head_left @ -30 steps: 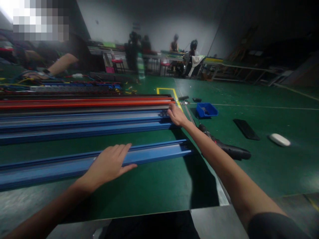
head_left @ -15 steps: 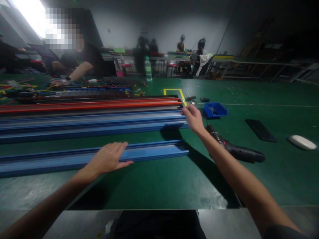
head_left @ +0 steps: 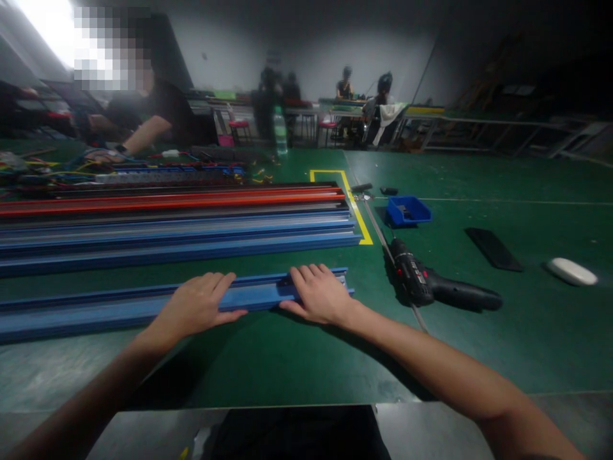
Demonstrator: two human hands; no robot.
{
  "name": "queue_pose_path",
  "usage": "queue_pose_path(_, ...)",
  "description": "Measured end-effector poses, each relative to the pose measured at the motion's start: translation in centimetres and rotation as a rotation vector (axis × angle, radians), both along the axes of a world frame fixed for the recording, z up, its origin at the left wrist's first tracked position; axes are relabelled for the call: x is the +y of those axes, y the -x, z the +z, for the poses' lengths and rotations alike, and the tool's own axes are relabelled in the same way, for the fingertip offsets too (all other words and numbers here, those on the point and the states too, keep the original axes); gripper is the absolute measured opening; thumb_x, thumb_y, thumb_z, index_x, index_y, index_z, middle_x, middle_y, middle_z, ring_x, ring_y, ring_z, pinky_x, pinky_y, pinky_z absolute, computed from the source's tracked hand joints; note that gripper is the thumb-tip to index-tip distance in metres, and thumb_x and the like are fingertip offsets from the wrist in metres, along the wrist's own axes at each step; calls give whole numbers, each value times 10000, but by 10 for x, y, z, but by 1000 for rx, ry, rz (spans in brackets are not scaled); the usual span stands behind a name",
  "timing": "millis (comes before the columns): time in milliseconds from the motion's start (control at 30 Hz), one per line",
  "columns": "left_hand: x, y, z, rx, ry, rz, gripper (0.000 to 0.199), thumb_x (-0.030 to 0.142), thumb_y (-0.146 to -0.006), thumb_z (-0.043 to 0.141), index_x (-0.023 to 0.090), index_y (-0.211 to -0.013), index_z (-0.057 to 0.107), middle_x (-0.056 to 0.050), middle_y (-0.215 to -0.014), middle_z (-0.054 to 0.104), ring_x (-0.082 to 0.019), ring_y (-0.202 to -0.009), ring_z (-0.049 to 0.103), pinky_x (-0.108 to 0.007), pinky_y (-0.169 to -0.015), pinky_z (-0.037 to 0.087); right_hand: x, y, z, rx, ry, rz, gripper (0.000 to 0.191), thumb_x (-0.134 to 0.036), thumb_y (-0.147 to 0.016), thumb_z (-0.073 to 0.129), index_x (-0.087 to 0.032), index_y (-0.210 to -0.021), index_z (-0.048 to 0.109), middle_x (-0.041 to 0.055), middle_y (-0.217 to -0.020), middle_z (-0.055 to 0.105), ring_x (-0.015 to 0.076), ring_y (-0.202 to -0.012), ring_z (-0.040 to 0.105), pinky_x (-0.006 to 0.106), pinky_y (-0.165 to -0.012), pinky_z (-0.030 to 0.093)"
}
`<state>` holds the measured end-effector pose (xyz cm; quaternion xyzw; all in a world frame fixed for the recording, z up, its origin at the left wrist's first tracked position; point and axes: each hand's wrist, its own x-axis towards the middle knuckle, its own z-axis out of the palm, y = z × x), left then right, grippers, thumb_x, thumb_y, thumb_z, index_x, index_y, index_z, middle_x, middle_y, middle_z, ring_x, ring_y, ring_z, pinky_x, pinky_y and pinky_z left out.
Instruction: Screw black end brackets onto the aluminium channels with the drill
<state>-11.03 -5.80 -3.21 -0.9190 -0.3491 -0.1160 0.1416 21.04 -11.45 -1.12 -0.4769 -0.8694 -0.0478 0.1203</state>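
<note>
A long blue channel rail (head_left: 261, 294) lies across the green table in front of me. My left hand (head_left: 198, 303) grips it, fingers over the far edge and thumb along the near side. Close to the rail's right end, my right hand (head_left: 318, 294) grips it the same way, covering part of the channel. Behind it, several more blue rails (head_left: 287, 243) lie side by side, with red rails (head_left: 268, 199) beyond them. To the right of my hands a black power drill (head_left: 421, 278) rests on its side.
A blue bin (head_left: 408, 211) with small parts stands right of the yellow tape (head_left: 366, 231). Farther right lie a black flat object (head_left: 493, 248) and a white rounded object (head_left: 571, 271). A bottle (head_left: 280, 131) stands at the back. Across the table sits a person (head_left: 143, 128) by tangled wires.
My right hand has come down and back from the ends of the rear rails onto the near blue rail. My left hand stays on that rail. The view has shifted slightly.
</note>
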Motion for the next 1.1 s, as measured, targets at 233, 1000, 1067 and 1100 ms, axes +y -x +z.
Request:
queue_pose_path(233, 4, 3, 0, 38, 34, 26, 754, 770, -915, 532, 107, -1220, 720, -222, -1047, 749, -337, -875, 719, -447, -762, 591, 5, 0, -2, -45, -29, 58, 735, -744, -1054, 312, -107, -1247, 623, 191, -1033, 720, 338, -884, 671, 471, -794, 506)
queue_pose_path(1000, 1, 2, -6, 69, -45, 21, 722, 707, -936, 555, 62, -1213, 720, -231, -1080, 749, -336, -903, 708, -450, -790, 566, 38, -50, 25, 145, 184, -35, 597, -543, -1109, 429, -105, -1495, 559, 208, -1442, 632, 336, -1292, 599, 498, -1075, 465)
queue_pose_path(1067, 0, 2, -7, 44, -96, -14, 714, 687, -949, 551, 41, -1207, 712, -234, -1063, 743, -336, -889, 698, -456, -779, 564, 51, -68, 23, 98, 65, -200, 531, -394, -1097, 495, -84, -1525, 541, 228, -1539, 557, 372, -1422, 497, 551, -1159, 393)
queue_pose_path(1100, -2, 2, -6, 37, -104, -18, 704, 673, -952, 557, 35, -1210, 706, -232, -1054, 738, -335, -881, 692, -459, -774, 562, 56, -74, 20, 73, 58, -255, 505, -317, -1080, 517, -80, -1524, 549, 226, -1545, 555, 373, -1428, 497, 560, -1170, 387)
